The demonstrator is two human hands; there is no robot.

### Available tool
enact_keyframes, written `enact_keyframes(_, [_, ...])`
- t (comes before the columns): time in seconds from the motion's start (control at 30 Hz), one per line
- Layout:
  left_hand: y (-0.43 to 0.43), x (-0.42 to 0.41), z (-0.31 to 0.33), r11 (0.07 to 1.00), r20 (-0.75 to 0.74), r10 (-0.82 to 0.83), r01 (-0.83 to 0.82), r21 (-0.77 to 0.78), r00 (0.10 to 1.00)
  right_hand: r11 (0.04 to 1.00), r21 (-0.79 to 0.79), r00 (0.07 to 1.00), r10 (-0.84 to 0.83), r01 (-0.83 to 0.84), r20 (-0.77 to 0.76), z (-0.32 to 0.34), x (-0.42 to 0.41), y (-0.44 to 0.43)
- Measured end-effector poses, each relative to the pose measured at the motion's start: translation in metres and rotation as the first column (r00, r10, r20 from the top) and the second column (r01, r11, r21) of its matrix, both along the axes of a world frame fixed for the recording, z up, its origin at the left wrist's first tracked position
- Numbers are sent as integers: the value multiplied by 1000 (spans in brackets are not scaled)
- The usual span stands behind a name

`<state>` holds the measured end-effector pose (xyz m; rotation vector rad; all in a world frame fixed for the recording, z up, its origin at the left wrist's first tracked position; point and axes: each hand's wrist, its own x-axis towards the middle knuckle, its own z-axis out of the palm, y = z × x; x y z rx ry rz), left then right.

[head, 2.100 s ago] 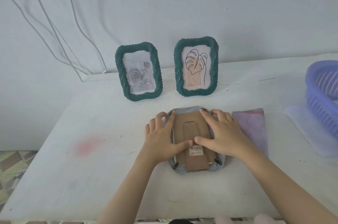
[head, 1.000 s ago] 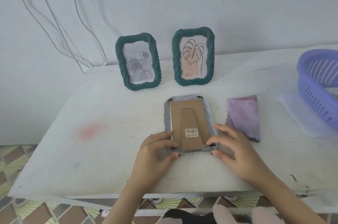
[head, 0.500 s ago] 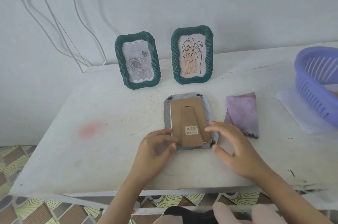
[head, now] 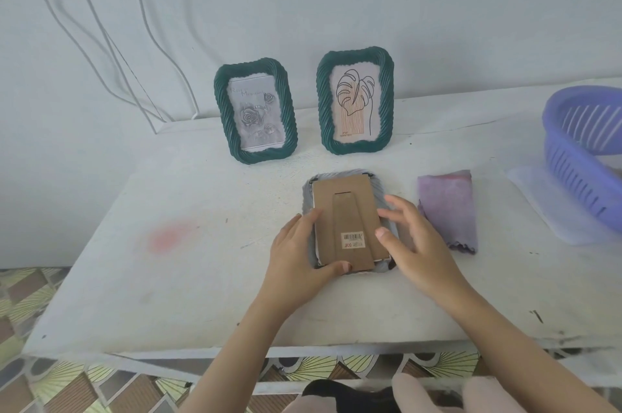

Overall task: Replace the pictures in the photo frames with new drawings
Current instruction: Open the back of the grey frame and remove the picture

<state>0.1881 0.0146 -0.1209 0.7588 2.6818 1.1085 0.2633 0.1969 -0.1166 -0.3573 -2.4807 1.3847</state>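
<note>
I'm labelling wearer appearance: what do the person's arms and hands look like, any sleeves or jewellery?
The left forearm and right forearm are bare, with no sleeves in view. The left hand and right hand show no rings, watch, bracelet or gloves. The visible nails are short and look unpainted.

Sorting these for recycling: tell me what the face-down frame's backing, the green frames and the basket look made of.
Backing board: likely matte brown cardboard, barcode sticker on it. Green frames: plastic or resin perhaps, rope-twist ridges, dull sheen. Basket: lilac plastic, moulded slots.
</note>
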Motion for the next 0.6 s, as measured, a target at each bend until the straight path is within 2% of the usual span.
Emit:
enact_keyframes(0.1, [0, -1, -1, 999, 4, -25, 25, 26, 1000, 995, -96, 1000, 6, -9, -27, 0, 2, 0])
enact_keyframes(0.17, [1, 0, -1, 997, -45, -45, 47, 61, 998, 988, -153, 999, 11, -18, -49, 0, 3, 0])
enact_keyframes(0.33, [6, 3, 4, 989, -93, -29, 42, 143, 995, 974, -225, 996, 10, -30, -90, -2, 5, 2])
enact_keyframes(0.6, [5, -5, 10, 985, 68, -62, 50, 164, 996, 969, -238, 989, 30, -64, -146, -4, 7, 2])
